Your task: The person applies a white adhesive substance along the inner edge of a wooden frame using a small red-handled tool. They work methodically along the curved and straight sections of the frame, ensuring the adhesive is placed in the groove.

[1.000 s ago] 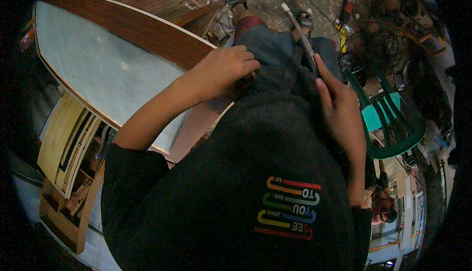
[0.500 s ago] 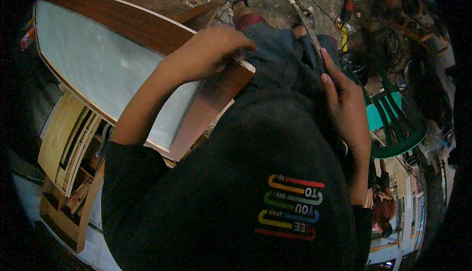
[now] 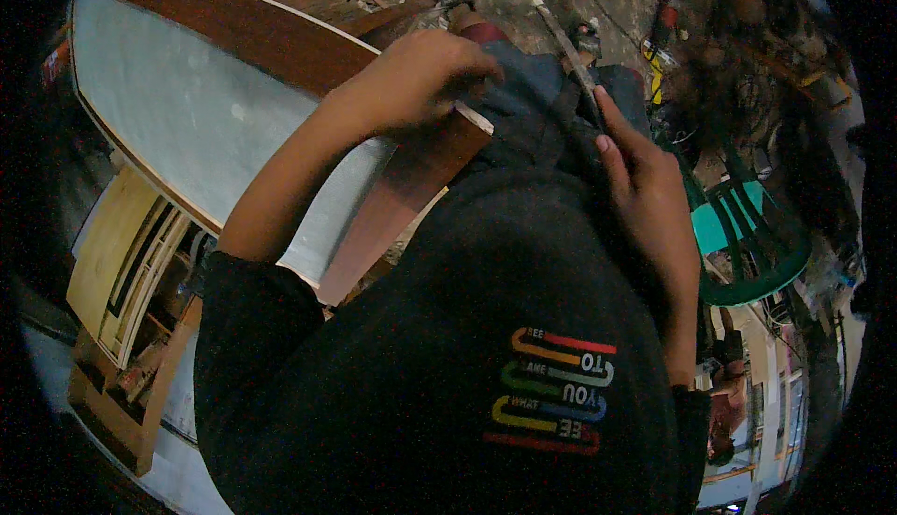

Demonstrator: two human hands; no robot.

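A panel with a brown wood border [image 3: 402, 193] and a pale, glassy middle [image 3: 187, 94] lies slanted at my left. Over its right end, by the white-edged corner, is my left hand [image 3: 425, 76], its fingers curled down and a little blurred. The underside of that hand is dark, so what it grips, if anything, is hidden. My right hand [image 3: 649, 183] is closed round the lower end of a long thin strip [image 3: 570, 48], greyish with a whitish tip, which points up and left past my knees. I cannot tell its material.
A green plastic chair [image 3: 761, 277] stands at my right, with tangled cords and clutter beyond it. A red and black tool [image 3: 666, 15] lies on the floor. At lower left is an open wooden cabinet frame [image 3: 121, 272]. Another person [image 3: 726, 412] appears at lower right.
My left hand has shifted slightly up and right over the panel's end. The right hand and the strip have moved a little to the left.
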